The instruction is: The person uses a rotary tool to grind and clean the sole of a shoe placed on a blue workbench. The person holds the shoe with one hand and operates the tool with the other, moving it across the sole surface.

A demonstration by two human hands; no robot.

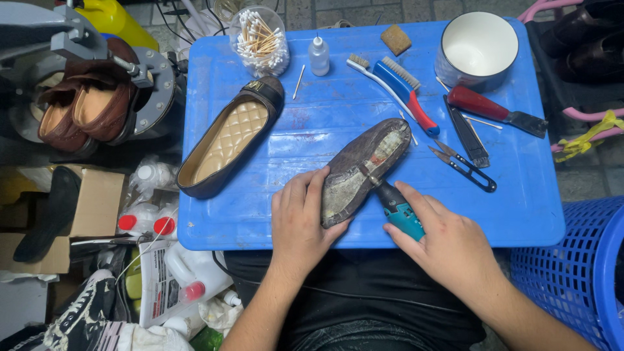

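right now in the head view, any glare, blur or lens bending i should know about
Head view: bright, even light from above; soft sheen on the blue tray and white bowl, nothing washed out. The shoe sole, left hand and right hand with the teal rotary tool are sharp. Wide-lens bending bows the tray's edges; the corners fall darker.

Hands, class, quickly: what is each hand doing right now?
Left hand: closed on the upturned shoe, steadying it sole up.
Right hand: closed on the teal rotary tool, tip at the sole.

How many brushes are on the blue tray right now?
2: a white-handled brush and a blue-and-red brush, lying side by side at the top middle of the blue tray. No others visible.
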